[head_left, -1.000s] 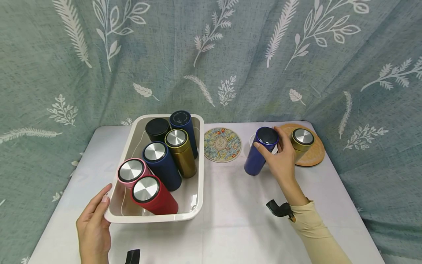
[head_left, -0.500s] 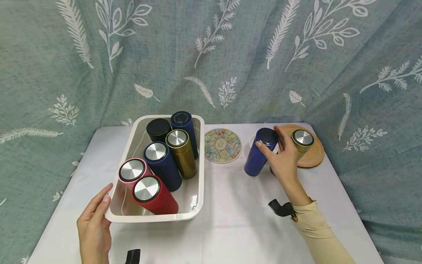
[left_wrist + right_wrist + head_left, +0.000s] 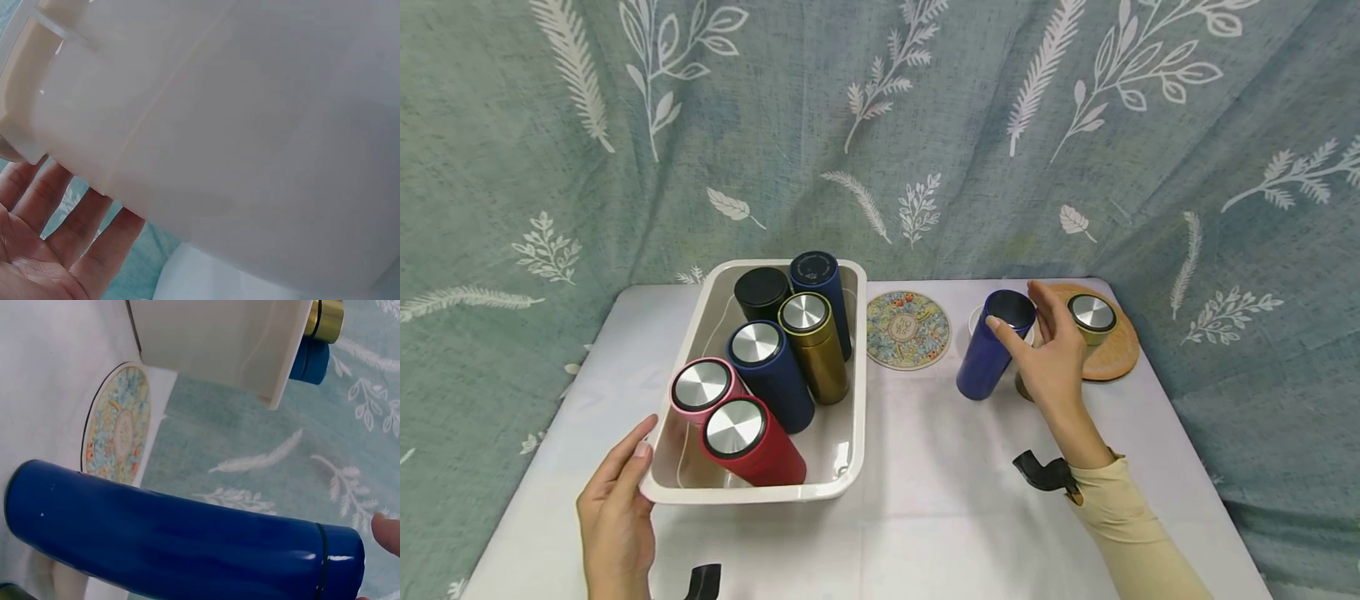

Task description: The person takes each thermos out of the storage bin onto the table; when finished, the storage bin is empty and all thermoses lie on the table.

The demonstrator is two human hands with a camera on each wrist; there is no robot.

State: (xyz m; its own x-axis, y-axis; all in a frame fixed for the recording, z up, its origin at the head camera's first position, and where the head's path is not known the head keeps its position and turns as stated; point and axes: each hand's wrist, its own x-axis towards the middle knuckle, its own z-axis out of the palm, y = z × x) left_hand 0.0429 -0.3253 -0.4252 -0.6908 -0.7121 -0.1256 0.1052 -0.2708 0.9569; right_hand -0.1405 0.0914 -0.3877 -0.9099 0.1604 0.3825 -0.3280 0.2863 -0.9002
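Observation:
A blue thermos bottle (image 3: 983, 360) stands upright on the table, before a small white round coaster (image 3: 973, 320). My right hand (image 3: 1054, 358) is at its cap, thumb over the near rim and fingers raised beyond the far side. In the right wrist view a gap shows between the thumb (image 3: 387, 532) and the cap. My left hand (image 3: 617, 508) touches the front left corner of a white plastic bin (image 3: 752, 497); the left wrist view shows its fingers (image 3: 81, 225) straight along the bin's edge. Several bottles stand inside, among them red (image 3: 760, 454), pink (image 3: 702, 385) and gold (image 3: 822, 358).
A gold bottle (image 3: 1092, 315) stands right of my right hand, overlapping a round wooden board (image 3: 1116, 354) in this view. A patterned round mat (image 3: 908, 330) lies between bin and blue bottle. A leaf-printed curtain (image 3: 880, 133) hangs behind the table.
My right hand has shifted slightly right, and its fingers have loosened around the blue thermos bottle's cap. That bottle stays in place. The left hand remains at the bin's corner.

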